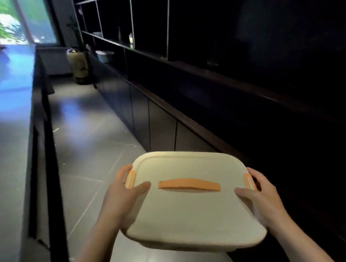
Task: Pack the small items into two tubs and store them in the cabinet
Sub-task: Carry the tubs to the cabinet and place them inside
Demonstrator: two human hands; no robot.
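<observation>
I carry a cream tub (192, 214) with its lid on, an orange handle across the top and orange clips at both sides. My left hand (121, 195) grips its left side, thumb on the lid and fingers curled round the edge by the left clip. My right hand (261, 194) grips the right side the same way. The tub hangs in the air above the floor, beside the dark cabinet (162, 127) with shut lower doors. What is inside the tub is hidden.
A long grey counter (10, 139) runs down the left. A grey tiled aisle (92, 139) lies between it and the cabinet. Dark open shelves (122, 29) rise above the cabinet top, holding a few small items. A pale jar (78, 63) stands at the aisle's far end.
</observation>
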